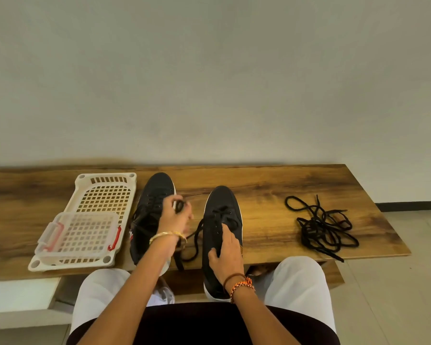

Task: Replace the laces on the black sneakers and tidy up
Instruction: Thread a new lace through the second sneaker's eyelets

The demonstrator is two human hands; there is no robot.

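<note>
Both forearms are bare, with no sleeves showing. The left wrist wears a thin gold bangle (167, 234) at mid-frame. The right wrist carries a dark brown cord (230, 277) and a braided orange thread band (241, 286) lower right of centre. White trousers (299, 282) cover the legs; a dark garment (204, 322) spans the bottom edge.
</note>
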